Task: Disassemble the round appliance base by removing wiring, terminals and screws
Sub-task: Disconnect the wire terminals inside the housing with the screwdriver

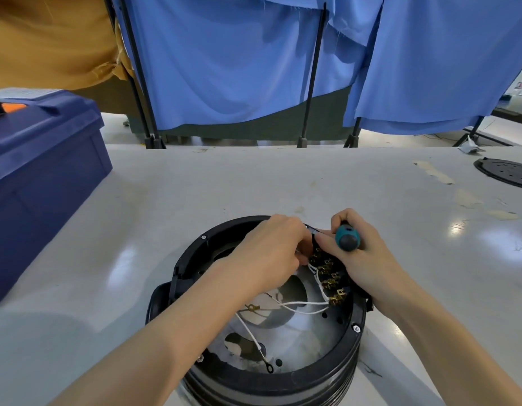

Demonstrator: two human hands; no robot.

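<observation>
Had the round base (254, 376) sat on the table (254, 183), right hand (365, 262) wrapped round the screwdriver (347, 238), left hand (271, 250) curled in by the terminals (331, 278) (couldn't tell on what), figured those floppy white wires (301, 303) wanted pulling at the connector.

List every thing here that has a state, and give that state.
base, open, inside exposed, standing on the table
left hand, fingers curled at the terminals; what it holds is hidden
right hand, grips the screwdriver
screwdriver, held, butt toward the camera
wires, some on the terminals, two ring ends loose
box, lid shut
disc, lying flat on the table
</observation>
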